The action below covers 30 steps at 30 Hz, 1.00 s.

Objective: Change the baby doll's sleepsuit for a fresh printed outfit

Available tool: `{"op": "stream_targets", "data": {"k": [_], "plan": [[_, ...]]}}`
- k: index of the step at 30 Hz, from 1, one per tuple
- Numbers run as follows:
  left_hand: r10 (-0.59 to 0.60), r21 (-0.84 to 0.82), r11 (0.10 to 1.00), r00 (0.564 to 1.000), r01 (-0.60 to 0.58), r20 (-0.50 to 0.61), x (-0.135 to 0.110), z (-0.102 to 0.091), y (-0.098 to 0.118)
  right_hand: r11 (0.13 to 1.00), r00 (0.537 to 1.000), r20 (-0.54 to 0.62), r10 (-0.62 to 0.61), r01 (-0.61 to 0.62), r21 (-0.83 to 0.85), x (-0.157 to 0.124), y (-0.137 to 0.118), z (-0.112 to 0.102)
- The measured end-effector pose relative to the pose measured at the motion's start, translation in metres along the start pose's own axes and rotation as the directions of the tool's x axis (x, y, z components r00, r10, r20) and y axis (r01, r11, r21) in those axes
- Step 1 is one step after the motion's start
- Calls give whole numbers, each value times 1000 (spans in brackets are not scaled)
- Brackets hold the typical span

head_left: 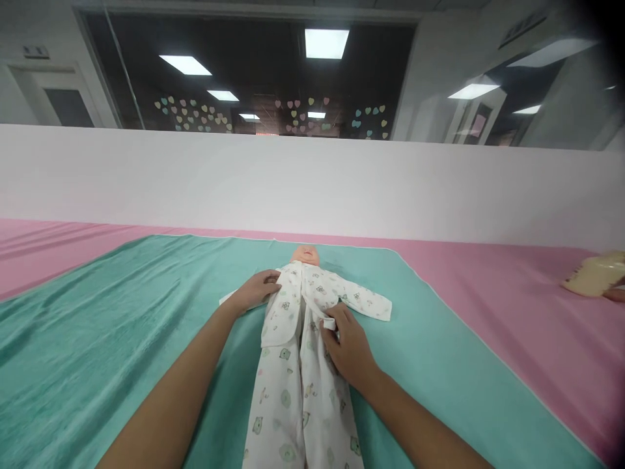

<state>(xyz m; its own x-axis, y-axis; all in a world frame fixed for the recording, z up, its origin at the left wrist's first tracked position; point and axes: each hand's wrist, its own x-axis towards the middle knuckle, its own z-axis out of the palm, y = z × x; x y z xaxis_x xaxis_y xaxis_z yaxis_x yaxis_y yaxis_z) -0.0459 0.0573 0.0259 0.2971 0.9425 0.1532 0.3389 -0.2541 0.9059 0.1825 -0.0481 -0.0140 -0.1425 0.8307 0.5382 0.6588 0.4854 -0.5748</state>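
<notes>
A baby doll (306, 254) lies on its back on a green blanket, its head at the far end. It wears a white printed baby shirt (282, 316) with the front parted, over white printed pants (283, 404). My left hand (256, 291) is at the shirt's left side near the armpit, its curled fingers on the cloth. Lower on the right, my right hand (346, 342) pinches the shirt's front edge, folded up between thumb and fingers. The right sleeve (368, 301) lies stretched outward; my left hand and wrist cover most of the left sleeve.
The green blanket (131, 352) lies wrinkled over a pink sheet (488, 286). A low white wall (293, 185) runs behind, with dark glass above it. At the far right edge, part of another person's hand (616, 294) is by a pale yellow object (593, 275).
</notes>
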Motion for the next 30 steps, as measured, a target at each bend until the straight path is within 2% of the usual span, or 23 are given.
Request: {"op": "stream_targets", "data": {"k": [4,6,10,15,18,21,26,28,30], "plan": [[62,325,946,990,-18,-127,2,6,-9,1000,1000,-7,-19,19,-5,0,-1,2],[81,415,910,980,2,-181,7,10,-14,1000,999,-18,-26,26,-15,-1,-1,3],[31,405,911,971,70,-236,16,13,-21,999,998,-40,-42,41,-22,-1,-1,2],[5,370,922,952,114,-306,15,19,-22,974,973,-53,-224,222,-36,0,1,-8],[141,438,898,918,40,-371,9,29,-18,965,963,-77,-260,258,-38,0,1,-11],[279,513,856,898,-72,-339,4,34,-17,957,956,-54,-289,287,-33,-1,0,-12],[388,602,789,860,-123,-332,-5,34,-14,935,935,9,-355,354,15,-3,-6,-15],[448,612,768,841,-189,-304,-12,37,-6,925,923,69,-378,374,66,-4,-10,-16],[476,607,757,841,-243,-258,-21,43,5,922,916,117,-383,371,110,-4,-12,-18]]}}
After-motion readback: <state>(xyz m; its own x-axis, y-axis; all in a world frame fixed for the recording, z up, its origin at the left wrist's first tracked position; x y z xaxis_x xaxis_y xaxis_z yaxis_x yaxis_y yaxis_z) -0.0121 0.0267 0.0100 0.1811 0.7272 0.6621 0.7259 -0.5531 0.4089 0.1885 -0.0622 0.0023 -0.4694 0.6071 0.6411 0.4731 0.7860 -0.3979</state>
